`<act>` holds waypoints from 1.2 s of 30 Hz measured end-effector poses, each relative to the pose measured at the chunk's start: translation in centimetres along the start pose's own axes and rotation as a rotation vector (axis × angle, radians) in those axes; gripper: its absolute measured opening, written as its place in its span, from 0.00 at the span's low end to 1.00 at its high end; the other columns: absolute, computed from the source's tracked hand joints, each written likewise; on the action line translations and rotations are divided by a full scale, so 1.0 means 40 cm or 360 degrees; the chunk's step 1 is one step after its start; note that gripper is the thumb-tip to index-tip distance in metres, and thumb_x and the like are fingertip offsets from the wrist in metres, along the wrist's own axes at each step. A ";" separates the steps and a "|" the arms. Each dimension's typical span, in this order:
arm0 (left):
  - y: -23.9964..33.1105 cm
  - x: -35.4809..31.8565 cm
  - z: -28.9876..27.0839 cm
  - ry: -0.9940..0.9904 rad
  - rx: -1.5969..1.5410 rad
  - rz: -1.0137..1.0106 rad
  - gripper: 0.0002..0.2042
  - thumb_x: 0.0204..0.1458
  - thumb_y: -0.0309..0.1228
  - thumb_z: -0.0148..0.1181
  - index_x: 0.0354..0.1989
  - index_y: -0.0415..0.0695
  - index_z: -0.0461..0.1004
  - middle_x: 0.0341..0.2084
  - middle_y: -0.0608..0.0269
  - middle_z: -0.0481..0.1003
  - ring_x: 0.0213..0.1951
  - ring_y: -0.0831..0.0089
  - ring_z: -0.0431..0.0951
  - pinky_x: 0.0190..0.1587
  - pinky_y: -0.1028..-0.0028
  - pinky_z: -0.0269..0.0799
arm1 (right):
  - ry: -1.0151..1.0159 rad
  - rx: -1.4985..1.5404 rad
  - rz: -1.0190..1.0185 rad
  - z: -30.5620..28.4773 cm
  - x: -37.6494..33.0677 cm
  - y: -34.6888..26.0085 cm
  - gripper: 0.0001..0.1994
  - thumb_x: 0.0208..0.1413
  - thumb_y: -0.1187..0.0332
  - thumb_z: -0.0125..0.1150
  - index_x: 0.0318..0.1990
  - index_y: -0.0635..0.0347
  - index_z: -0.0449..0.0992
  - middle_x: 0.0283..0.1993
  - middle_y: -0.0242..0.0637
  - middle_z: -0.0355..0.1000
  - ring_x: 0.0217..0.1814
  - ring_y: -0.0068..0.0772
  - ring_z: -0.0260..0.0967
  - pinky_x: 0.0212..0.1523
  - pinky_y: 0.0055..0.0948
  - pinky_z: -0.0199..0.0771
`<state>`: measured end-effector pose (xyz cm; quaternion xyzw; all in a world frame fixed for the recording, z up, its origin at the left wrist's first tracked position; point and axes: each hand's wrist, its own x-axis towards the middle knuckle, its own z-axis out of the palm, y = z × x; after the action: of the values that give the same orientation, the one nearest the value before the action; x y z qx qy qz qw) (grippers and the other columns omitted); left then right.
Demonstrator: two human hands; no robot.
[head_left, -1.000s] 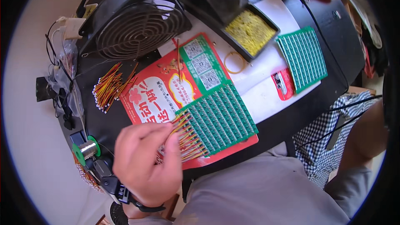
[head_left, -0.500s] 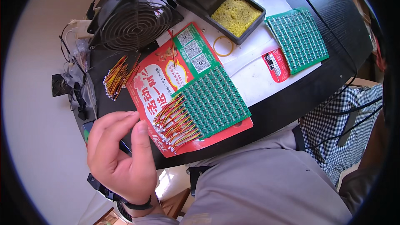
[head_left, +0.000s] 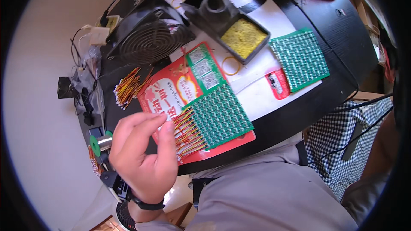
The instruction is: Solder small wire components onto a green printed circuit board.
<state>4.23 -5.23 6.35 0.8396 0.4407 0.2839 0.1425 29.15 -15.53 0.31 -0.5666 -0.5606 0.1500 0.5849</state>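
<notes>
My left hand (head_left: 143, 156), with a dark watch at its wrist, hovers over the near left edge of the table. Its thumb and index finger are bent toward each other with a small gap at the tips, and nothing shows between them. Just right of the fingertips lie red, yellow and dark wires (head_left: 188, 139) with white ends. They fan out from the left side of a green circuit board (head_left: 220, 115) covered in rows of small parts. A red printed card (head_left: 235, 142) lies under the board. My right hand is out of view.
A loose wire bundle (head_left: 128, 89) lies beside a black fan (head_left: 152, 47). Behind the board stands a soldering iron holder (head_left: 215, 5) with a yellow sponge (head_left: 245, 38). A second green board (head_left: 299, 60) is at right, near a black cable (head_left: 319, 28). A solder spool (head_left: 102, 143) sits left of my hand.
My left hand has moved right and slightly toward the wire ends on the board. The view has shifted, bringing the solder spool and more of the table's far side into sight.
</notes>
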 end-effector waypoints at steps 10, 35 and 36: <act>-0.080 0.061 0.048 -0.0122 0.0047 -0.0051 0.04 0.47 0.21 0.66 0.31 0.35 0.80 0.28 0.56 0.78 0.28 0.69 0.76 0.32 0.74 0.71 | -0.0025 0.0027 -0.0013 0.014 0.029 -0.003 0.20 0.66 0.55 0.52 0.58 0.56 0.62 0.27 0.36 0.73 0.27 0.32 0.72 0.37 0.31 0.70; -0.074 0.134 0.046 -0.0411 -0.0848 -0.0527 0.07 0.47 0.17 0.53 0.34 0.35 0.74 0.24 0.62 0.72 0.25 0.79 0.71 0.28 0.78 0.67 | -0.0064 -0.0152 -0.0134 -0.005 0.117 -0.097 0.22 0.68 0.56 0.49 0.63 0.56 0.59 0.27 0.37 0.78 0.28 0.36 0.77 0.38 0.35 0.73; -0.078 0.124 0.010 -0.0520 -0.0981 -0.0584 0.08 0.47 0.16 0.51 0.34 0.37 0.74 0.27 0.63 0.70 0.28 0.80 0.69 0.31 0.79 0.65 | -0.0080 -0.0156 -0.0164 0.001 0.127 -0.099 0.22 0.68 0.56 0.49 0.63 0.56 0.59 0.27 0.37 0.78 0.28 0.36 0.78 0.38 0.35 0.74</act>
<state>4.65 0.61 6.23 0.6988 0.4491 0.2355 0.5046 28.96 -12.62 6.06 -0.5609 -0.6102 0.1062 0.5493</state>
